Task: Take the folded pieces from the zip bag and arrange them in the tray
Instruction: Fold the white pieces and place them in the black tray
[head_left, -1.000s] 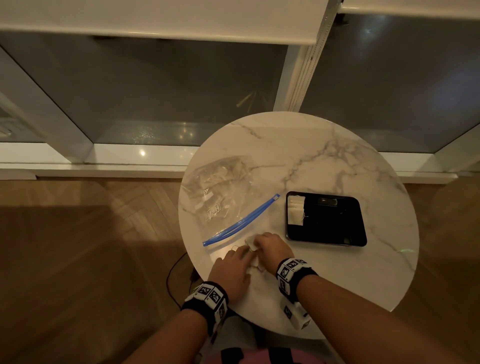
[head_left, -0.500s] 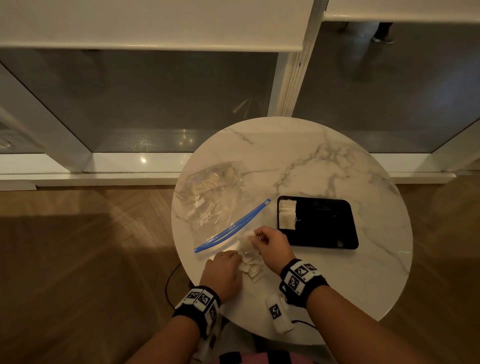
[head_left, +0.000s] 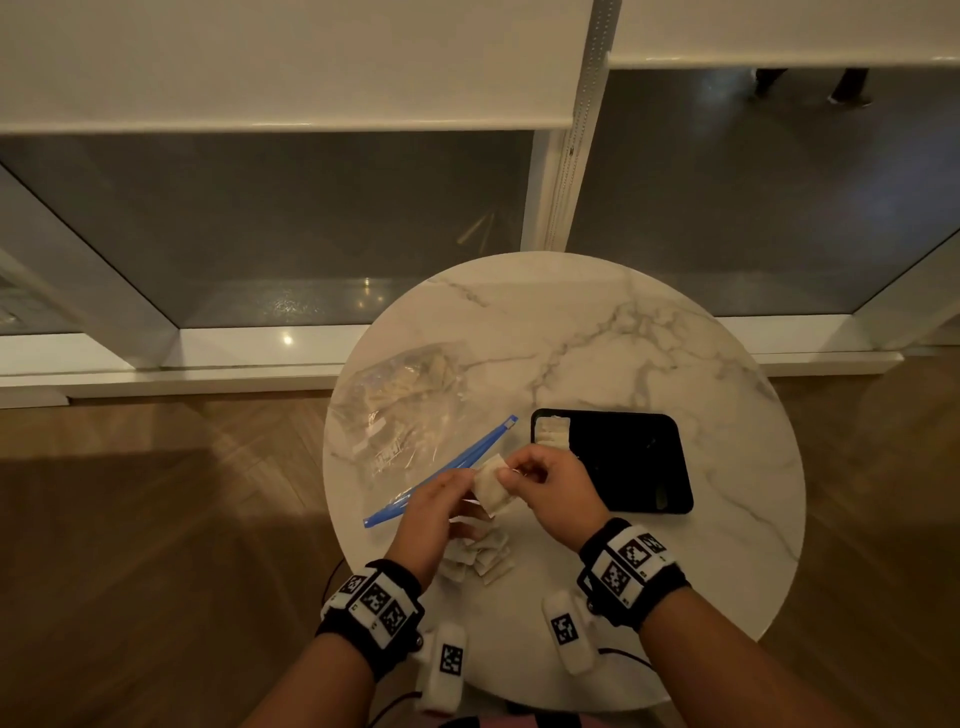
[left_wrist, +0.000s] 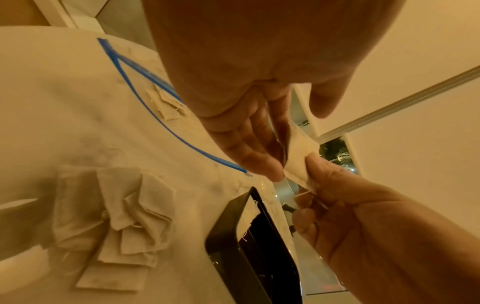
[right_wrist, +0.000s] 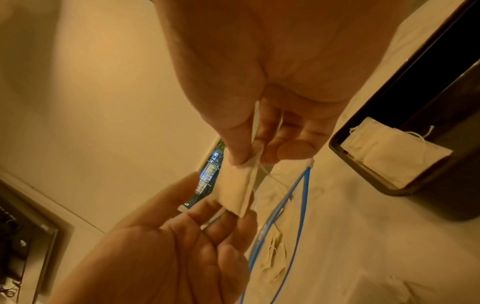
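Round marble table (head_left: 649, 338) stands on wood floor (head_left: 130, 545) beside dark windows (head_left: 311, 223).

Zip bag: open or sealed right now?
Open: on the zip bag, the two blue zip strips bow apart in both wrist views.

Both forearms reach forward and converge. The right grip (head_left: 550, 488) pinches a folded piece (head_left: 491, 486) between thumb and fingers. The left grip (head_left: 431, 512) touches its near corner with nearly straight fingertips, thumb apart.
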